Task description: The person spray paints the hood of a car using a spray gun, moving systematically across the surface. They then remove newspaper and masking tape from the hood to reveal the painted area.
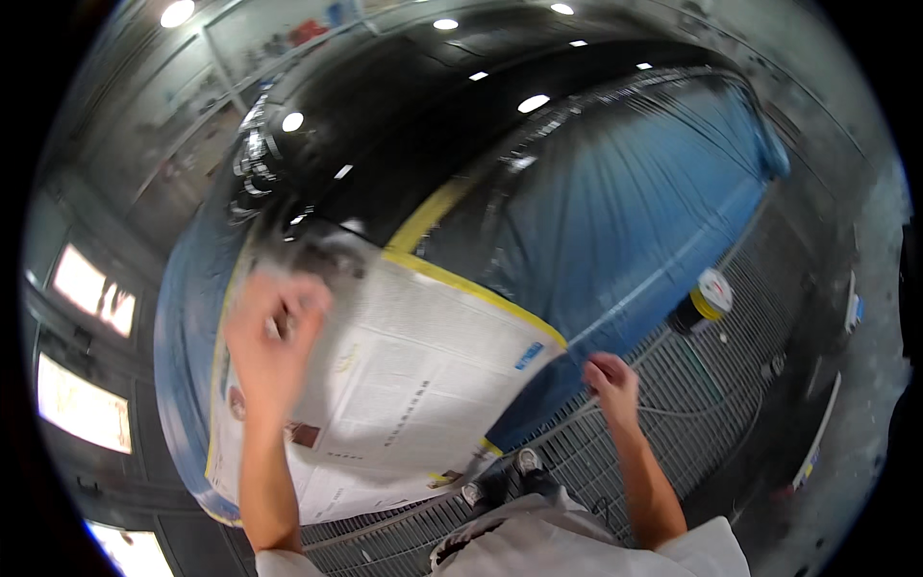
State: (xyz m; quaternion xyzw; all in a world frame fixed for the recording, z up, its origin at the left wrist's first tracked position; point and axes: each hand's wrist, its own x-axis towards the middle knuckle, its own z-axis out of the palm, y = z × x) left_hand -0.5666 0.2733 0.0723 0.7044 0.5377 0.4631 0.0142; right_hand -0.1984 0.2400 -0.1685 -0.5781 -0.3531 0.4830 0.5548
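Observation:
A car body with a glossy black painted top (385, 135) stands before me. Newspaper sheets (385, 356), edged with yellow masking tape (481, 293), cover its near end. Blue plastic film (615, 192) drapes the right side, with dark overspray along its upper edge. My left hand (279, 327) is over the left part of the newspaper, its fingers curled and smeared by motion; whether it touches the paper or holds anything is unclear. Just right of the newspaper's corner, beside the film's lower edge, my right hand (612, 385) has its fingers closed together. What they pinch, if anything, cannot be made out.
A black and yellow container with a white top (710, 296) stands on the metal floor grating (673, 385) at right. A hose or cable (673, 412) lies across the grating. Bright windows (87, 404) line the left wall. My shoes (527, 462) are close to the car.

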